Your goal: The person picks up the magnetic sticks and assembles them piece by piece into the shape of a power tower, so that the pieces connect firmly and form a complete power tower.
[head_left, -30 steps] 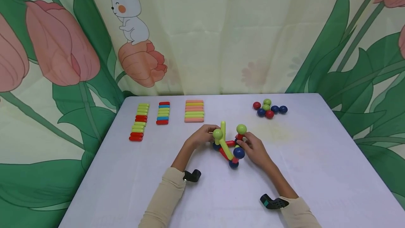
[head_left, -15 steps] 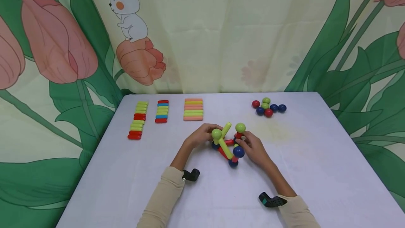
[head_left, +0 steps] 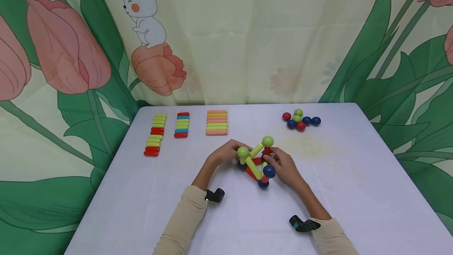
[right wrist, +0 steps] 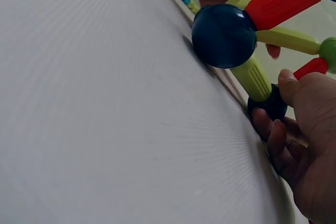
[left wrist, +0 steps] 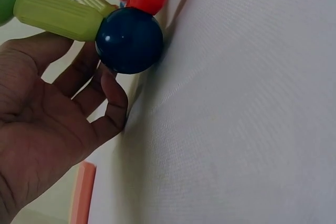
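Note:
Both hands are at a frame of magnetic sticks and balls (head_left: 253, 168) in the middle of the table. My left hand (head_left: 226, 152) holds its left side; in the left wrist view curled fingers reach behind a yellow-green stick (left wrist: 58, 17) and a dark blue ball (left wrist: 129, 40). On the other side, my right hand (head_left: 283, 165) pinches a dark blue corner ball (right wrist: 274, 106) between thumb and fingers. A yellow-green stick (head_left: 256, 150) spans from beside the left green ball (head_left: 243, 152) to the right green ball (head_left: 267, 141). The left fingertips are partly hidden behind the frame.
Short red and yellow-green sticks (head_left: 154, 135) lie in a column at the back left. Beside them are a mixed short row (head_left: 182, 125) and longer sticks (head_left: 217, 122). Several loose balls (head_left: 301, 126) sit at the back right. A printed curtain (head_left: 226, 38) hangs behind the table.
The far yellow-green stick, which first pointed away from me, has swung right, and its end now meets the right green ball. Both hands have kept nearly the same place.

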Demonstrator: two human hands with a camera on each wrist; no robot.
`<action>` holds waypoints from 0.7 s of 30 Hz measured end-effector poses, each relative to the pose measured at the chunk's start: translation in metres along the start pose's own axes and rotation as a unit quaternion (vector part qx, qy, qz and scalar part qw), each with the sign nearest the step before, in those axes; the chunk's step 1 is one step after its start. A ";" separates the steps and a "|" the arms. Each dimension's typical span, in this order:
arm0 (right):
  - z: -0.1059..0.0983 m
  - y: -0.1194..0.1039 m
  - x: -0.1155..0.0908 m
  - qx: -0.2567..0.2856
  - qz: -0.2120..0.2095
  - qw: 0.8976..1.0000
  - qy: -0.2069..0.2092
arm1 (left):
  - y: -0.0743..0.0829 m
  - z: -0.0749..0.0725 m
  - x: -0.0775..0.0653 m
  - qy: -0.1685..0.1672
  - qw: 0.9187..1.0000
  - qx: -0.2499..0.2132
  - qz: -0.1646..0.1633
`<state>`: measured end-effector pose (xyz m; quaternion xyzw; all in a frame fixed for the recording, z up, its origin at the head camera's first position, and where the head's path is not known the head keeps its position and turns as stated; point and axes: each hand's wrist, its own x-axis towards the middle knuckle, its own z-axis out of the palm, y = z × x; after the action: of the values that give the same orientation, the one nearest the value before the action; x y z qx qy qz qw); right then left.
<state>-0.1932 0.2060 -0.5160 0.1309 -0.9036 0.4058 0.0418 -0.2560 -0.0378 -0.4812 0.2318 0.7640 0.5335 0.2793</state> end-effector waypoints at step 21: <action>0.000 -0.002 -0.001 0.053 0.036 0.997 0.037 | -0.004 0.001 -0.005 -0.015 0.999 0.028 -0.016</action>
<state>-0.1912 0.2048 -0.5147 0.0855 -0.8826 0.4591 0.0537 -0.2516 -0.0419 -0.4838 0.2353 0.7776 0.5041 0.2930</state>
